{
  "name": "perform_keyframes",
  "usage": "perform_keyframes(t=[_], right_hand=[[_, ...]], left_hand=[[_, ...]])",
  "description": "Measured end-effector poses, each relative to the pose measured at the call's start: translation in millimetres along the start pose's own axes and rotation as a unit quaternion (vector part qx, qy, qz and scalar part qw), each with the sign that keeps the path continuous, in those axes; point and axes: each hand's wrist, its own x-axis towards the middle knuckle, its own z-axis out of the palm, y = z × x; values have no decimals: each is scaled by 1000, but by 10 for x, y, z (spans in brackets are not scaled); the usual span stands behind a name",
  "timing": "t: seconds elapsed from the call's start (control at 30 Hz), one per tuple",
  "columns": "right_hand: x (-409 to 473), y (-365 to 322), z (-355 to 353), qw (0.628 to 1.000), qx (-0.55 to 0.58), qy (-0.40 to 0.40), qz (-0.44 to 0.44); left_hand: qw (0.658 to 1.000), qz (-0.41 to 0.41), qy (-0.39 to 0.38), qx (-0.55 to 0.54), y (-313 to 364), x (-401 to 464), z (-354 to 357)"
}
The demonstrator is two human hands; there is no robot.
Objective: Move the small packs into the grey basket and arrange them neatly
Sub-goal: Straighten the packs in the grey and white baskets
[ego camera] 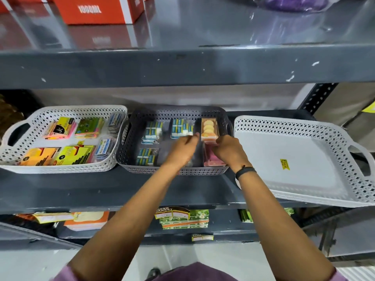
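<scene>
A dark grey perforated basket (174, 170) stands on the middle shelf between two white ones. Inside lie several clear bags of blue-and-white small packs (151, 129), an orange pack with round shapes (209, 127) at the back right and a pink pack (213, 160) in front of it. Both my hands are inside the basket. My left hand (180, 150) rests curled over a clear plastic bag in the middle. My right hand (229, 149) pinches the near edge of the orange pack, above the pink pack.
A white basket (60, 169) at the left holds sticky-note pads and small card packs. At the right, stacked white trays (304, 159) with a yellow price sticker overhang the shelf edge. The upper shelf edge (182, 63) hangs close above. Paper goods fill the shelf below.
</scene>
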Motion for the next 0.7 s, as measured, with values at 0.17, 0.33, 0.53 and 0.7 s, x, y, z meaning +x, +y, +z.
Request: perform_keyframes(t=[0.17,0.33,0.53,0.7], right_hand=[[64,1,5,996,42,-65,33],[126,7,29,992,58,-94,59],[106,-17,25,992,85,-77,60],[32,-103,26,973,197,104,-58]], left_hand=[[977,-158,-121,-76,-67,365,312],[975,-189,-97,-64,-115,505,365],[974,-184,-104,-84,-85,479,284],[982,-88,87,-141,-278,476,-248]])
